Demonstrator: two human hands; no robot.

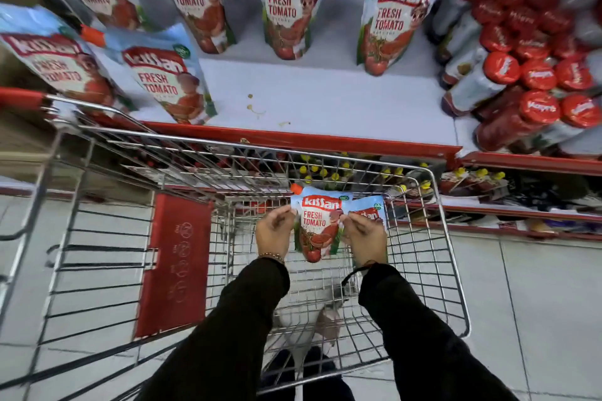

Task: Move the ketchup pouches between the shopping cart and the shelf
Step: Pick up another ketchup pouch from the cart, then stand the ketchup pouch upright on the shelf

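Inside the wire shopping cart (456, 270), my left hand (274, 231) grips the left edge of a blue-and-red Kissan ketchup pouch (317, 225) with an orange cap, held upright. My right hand (366, 236) grips a second ketchup pouch (369, 210), mostly hidden behind the first pouch and my fingers. Several more Kissan pouches stand on the white shelf (325, 101) above, among them one at the centre back (286, 6), one at the right (395, 13) and one at the front left (166, 78).
Red-capped ketchup bottles (534, 75) crowd the shelf's right side. The shelf has a red front lip (309, 140). A lower shelf holds yellow-capped bottles (325, 172). The cart's red child-seat flap (176, 264) is at left. The floor is light tile (521, 303).
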